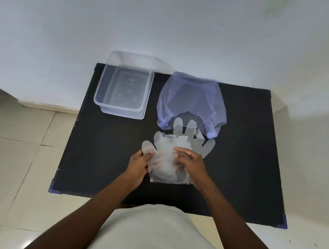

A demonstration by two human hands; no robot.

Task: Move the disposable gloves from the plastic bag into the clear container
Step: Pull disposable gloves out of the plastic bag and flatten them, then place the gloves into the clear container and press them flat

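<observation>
Thin see-through disposable gloves (166, 154) lie in a small pile on the black table (100, 154), just in front of the mouth of a pale blue plastic bag (192, 101). My left hand (138, 165) pinches the left edge of the top glove. My right hand (191, 164) grips the same glove from the right, fingers curled over it. A second glove (190, 135) lies flat under it, its fingers pointing at the bag. The clear container (110, 93) stands open and empty at the table's far left corner.
The table stands against a white wall. Cream floor tiles (12, 150) lie to the left and right. My light shirt fills the bottom of the view.
</observation>
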